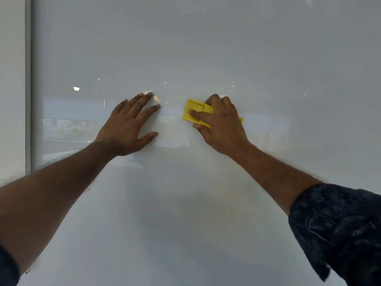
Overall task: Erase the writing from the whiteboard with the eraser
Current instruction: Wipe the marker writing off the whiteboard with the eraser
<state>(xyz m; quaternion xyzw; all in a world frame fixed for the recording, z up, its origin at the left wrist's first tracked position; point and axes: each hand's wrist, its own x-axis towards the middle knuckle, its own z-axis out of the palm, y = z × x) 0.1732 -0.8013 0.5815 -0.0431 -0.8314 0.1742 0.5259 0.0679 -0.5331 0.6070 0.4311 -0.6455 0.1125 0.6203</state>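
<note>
While the yellow eraser (194, 112) sits flat on the whiteboard (206, 48), the right hand (221, 125) holds it, with fingers bent around its top and bottom edges and one finger lying across its front. Just to the side, the left hand (128, 125) lies open on the board with fingers spread, holding nothing. A dark patterned sleeve (338, 230) covers the right arm. No writing shows near the hands.
</note>
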